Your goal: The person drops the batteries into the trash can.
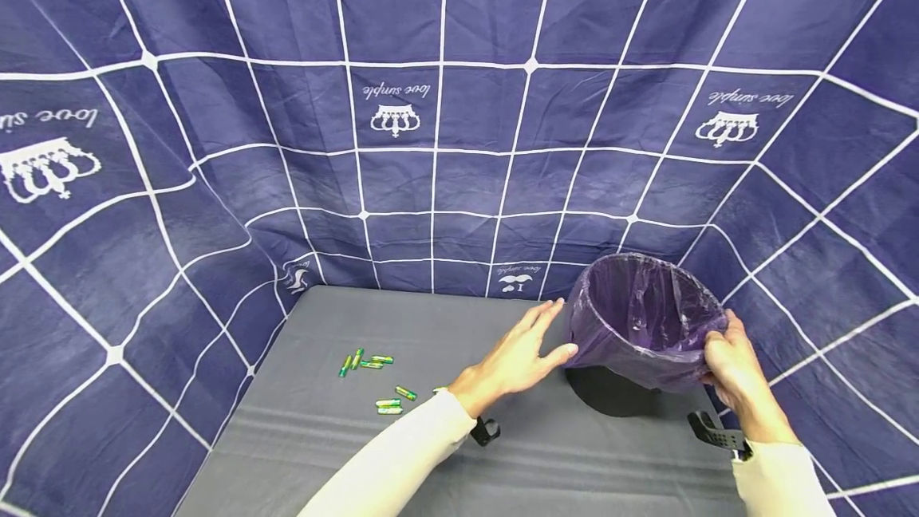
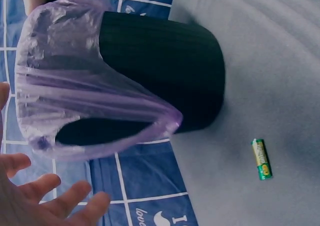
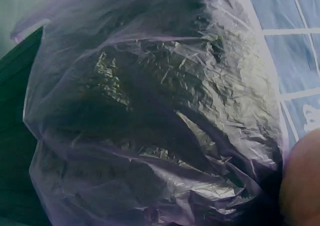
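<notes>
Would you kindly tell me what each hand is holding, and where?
Right hand grips the purple-bag-lined black plastic bin at its rim; left hand holds nothing.

Battery [image 2: 261, 159] label too blurred to read

Head cam looks fwd and down from above at the bench [image 1: 402, 437]. Left wrist cam sits close beside the bin [image 2: 165, 76], view turned sideways. Right wrist cam is v. close on the liner [image 3: 150, 111]. All share the bin.

Grey table [image 1: 323, 437]: batteries [image 1: 373, 380], bin [image 1: 617, 389].
</notes>
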A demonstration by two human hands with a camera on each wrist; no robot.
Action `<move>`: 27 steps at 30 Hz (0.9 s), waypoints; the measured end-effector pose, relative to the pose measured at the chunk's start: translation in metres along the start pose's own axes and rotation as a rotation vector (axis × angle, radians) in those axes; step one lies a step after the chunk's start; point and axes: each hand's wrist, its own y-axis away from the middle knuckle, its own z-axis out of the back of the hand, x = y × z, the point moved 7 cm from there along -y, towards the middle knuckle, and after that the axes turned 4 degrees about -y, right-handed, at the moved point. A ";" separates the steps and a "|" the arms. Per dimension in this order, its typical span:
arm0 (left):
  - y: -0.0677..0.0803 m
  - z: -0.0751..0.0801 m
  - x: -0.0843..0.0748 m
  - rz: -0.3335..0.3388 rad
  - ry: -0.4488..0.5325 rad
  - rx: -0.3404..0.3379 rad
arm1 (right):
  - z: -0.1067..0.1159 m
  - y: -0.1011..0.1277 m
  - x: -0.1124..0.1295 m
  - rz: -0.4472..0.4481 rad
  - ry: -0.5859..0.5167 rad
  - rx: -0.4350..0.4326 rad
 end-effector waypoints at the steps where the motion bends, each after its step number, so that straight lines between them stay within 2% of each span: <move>1: -0.002 0.001 0.000 -0.001 0.014 0.000 | -0.005 -0.001 0.001 -0.009 -0.011 0.009; 7: -0.013 0.005 0.007 0.015 0.063 -0.007 | -0.038 -0.006 0.009 -0.028 -0.083 0.027; 12: -0.012 0.011 0.018 0.056 0.105 -0.029 | -0.060 -0.008 0.015 -0.005 -0.075 0.053; 19: 0.001 0.026 0.036 0.074 0.197 -0.100 | -0.091 -0.009 0.025 0.032 -0.072 0.083; 27: 0.022 0.041 0.050 0.093 0.238 -0.126 | -0.119 -0.001 0.031 0.037 -0.083 0.150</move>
